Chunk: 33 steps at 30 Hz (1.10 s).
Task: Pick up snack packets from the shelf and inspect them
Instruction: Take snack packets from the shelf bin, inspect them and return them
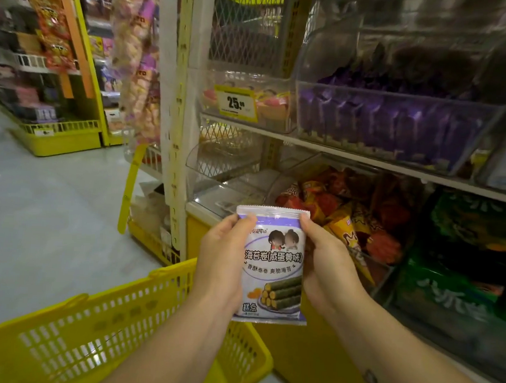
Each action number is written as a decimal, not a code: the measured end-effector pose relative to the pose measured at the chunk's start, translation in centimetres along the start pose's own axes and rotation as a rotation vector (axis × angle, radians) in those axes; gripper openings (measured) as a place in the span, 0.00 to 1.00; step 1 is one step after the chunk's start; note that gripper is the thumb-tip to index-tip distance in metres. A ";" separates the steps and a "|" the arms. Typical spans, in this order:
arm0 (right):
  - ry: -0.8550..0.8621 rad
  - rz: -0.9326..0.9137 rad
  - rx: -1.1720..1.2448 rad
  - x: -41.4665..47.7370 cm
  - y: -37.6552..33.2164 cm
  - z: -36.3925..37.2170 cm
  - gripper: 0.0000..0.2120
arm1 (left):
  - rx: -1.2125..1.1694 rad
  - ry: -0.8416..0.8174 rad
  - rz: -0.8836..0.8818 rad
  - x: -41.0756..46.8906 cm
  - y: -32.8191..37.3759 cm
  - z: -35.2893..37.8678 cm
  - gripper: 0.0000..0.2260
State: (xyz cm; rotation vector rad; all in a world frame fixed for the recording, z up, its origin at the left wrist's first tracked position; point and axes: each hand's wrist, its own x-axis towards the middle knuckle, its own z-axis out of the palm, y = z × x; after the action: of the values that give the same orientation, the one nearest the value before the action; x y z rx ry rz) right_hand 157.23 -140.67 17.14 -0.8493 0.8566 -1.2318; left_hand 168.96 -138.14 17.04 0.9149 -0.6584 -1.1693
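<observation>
A white and purple snack packet (272, 266) with pictured seaweed rolls stands upright in front of me, its printed face toward the camera. My left hand (222, 257) holds its left edge, thumb on the upper front corner. My right hand (327, 267) grips its right edge, thumb at the top right corner. Both hands hold it in front of the shelf (366, 161), level with the lower bins.
A yellow shopping basket (95, 326) hangs below my left forearm. The shelf carries clear bins of purple packets (389, 122), red and orange packets (348, 215), green packets (463, 263) and a yellow price tag (238, 103). An aisle floor (37, 207) opens to the left, with more yellow racks beyond.
</observation>
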 end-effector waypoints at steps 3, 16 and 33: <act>-0.080 -0.059 -0.093 -0.1 -0.4 -0.6 0.16 | -0.034 0.004 -0.042 -0.2 0.2 0.1 0.08; -0.124 -0.004 -0.391 -0.7 -2.9 -2.4 0.12 | 0.290 -0.504 -0.314 0.2 2.1 -2.5 0.18; 0.114 -0.521 -0.839 -1.4 -2.4 -2.0 0.12 | 0.933 -0.165 0.383 -0.4 -0.3 -1.1 0.21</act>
State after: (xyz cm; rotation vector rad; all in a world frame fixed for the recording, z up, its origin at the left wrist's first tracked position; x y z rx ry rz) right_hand 154.22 -139.72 18.56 -1.7700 1.3286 -1.3730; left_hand 169.61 -137.54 16.30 1.3807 -1.5040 -0.5601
